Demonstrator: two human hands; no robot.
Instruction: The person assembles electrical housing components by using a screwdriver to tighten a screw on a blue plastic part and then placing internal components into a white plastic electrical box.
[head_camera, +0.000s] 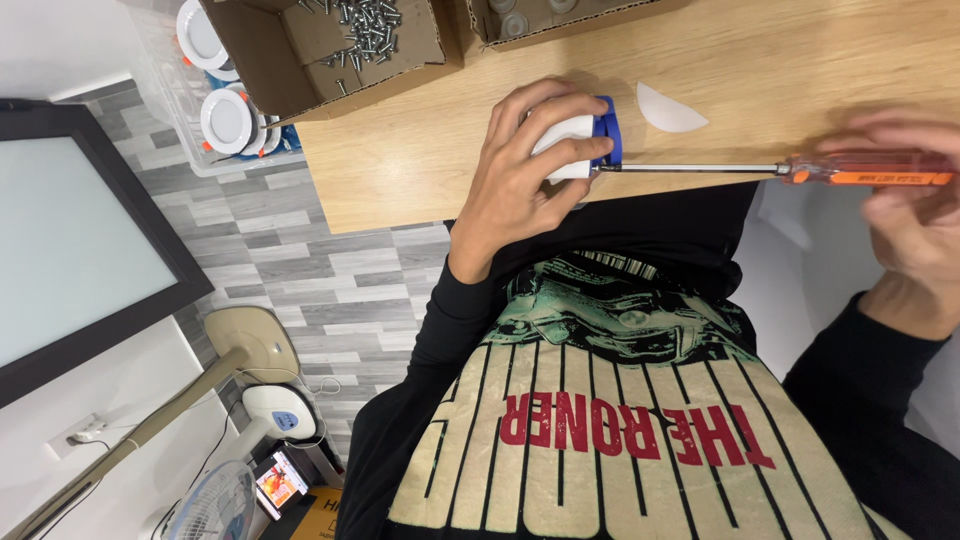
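The left hand (520, 170) wraps around a small white and blue light part (585, 145) on the wooden desk (420, 160). The right hand (915, 205), a bit blurry, grips an orange-handled screwdriver (790, 172) whose tip touches the part. A box of screws (365, 30) sits beyond the left hand.

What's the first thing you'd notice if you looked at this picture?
Probably the long screwdriver with its orange handle, lying across the wooden table's edge, its tip at a small white and blue part. The left hand grips that part; the right hand, blurred, holds the handle. A cardboard box of screws sits at the top.
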